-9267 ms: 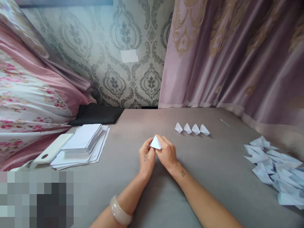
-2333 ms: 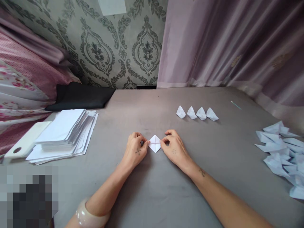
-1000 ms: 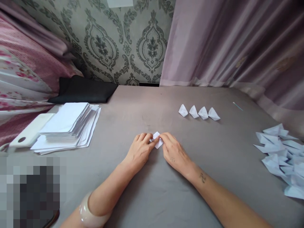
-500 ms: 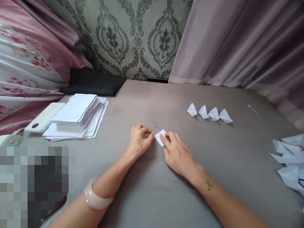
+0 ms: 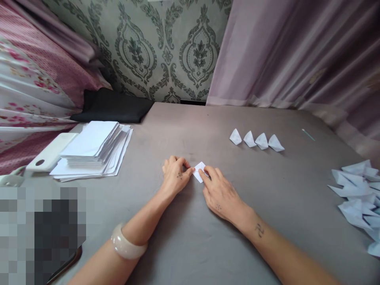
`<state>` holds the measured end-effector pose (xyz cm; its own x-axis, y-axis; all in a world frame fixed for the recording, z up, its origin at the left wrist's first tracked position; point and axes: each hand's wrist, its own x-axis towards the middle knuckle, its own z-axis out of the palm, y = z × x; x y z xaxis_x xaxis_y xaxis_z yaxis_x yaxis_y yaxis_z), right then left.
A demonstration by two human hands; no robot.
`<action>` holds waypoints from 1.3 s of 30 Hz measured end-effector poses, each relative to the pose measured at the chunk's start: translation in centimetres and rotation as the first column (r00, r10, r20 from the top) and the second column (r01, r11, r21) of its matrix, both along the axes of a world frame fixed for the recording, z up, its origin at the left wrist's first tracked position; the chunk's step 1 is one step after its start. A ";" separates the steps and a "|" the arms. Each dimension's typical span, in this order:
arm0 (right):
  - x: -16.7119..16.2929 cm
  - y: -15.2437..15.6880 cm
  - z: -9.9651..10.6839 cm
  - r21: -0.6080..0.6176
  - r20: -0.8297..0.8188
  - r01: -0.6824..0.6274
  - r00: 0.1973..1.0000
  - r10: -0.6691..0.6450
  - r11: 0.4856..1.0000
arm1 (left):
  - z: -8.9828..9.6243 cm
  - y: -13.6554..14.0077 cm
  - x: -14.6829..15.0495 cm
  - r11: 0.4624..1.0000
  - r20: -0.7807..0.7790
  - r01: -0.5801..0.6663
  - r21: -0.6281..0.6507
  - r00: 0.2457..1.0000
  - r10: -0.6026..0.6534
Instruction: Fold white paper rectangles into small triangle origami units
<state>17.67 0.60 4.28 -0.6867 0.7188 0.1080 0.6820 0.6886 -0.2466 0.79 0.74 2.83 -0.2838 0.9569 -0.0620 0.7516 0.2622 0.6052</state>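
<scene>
A small folded paper square (image 5: 199,175), white and turned like a diamond, lies on the grey surface between my hands. My left hand (image 5: 175,174) pinches its left corner between thumb and forefinger, and the other fingers curl in. From the right side, my right hand (image 5: 221,192) grips the paper with the thumb on its top face. The right corner is hidden behind those fingers. Farther back to the right, several folded paper pieces (image 5: 261,141) stand in a row.
At left, a stack of white paper (image 5: 92,138) lies beside a white flat case (image 5: 52,152). A black cloth (image 5: 115,105) rests behind it. Several pointed paper shapes (image 5: 356,194) are piled at the right edge, and a thin stick (image 5: 308,135) lies toward the back right.
My left thumb and forefinger have closed in on the paper's left corner. My right hand keeps its hold. The whole view has shifted slightly.
</scene>
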 end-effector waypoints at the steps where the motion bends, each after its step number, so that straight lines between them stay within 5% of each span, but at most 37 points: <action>1: -0.1 0.0 0.1 0.000 0.009 0.004 1.000 -0.004 1.000 | -0.1 -0.1 0.0 1.000 0.003 0.000 0.011 1.000 0.000; 10: 0.4 1.3 -0.4 -0.086 -0.169 0.038 0.984 -0.052 0.996 | 0.2 0.0 -0.3 1.000 0.023 0.011 0.010 1.000 -0.012; 19: -0.6 1.6 -0.7 -0.040 -0.147 0.103 0.983 -0.108 0.994 | 0.4 -0.2 -0.2 0.999 0.012 0.034 -0.001 0.999 -0.034; 24: -0.7 3.4 -1.6 -0.143 -0.284 0.132 0.944 -0.169 0.981 | 0.2 -0.2 -0.4 0.997 0.009 0.078 0.002 0.997 -0.079; 32: -0.4 4.0 -2.0 -0.183 -0.304 0.066 0.945 -0.120 0.981 | 0.0 -0.4 -0.5 0.986 0.033 0.159 0.047 0.986 -0.161; 36: 0.0 4.4 -1.7 -0.340 -0.395 0.092 0.889 -0.230 0.936 | 0.1 -0.4 -0.8 0.981 0.099 0.172 0.088 0.979 -0.181; 39: 0.2 4.5 -1.1 -0.551 -0.467 0.070 0.800 -0.377 0.831 | 0.3 -0.2 -0.9 0.979 0.319 0.157 0.133 0.928 -0.192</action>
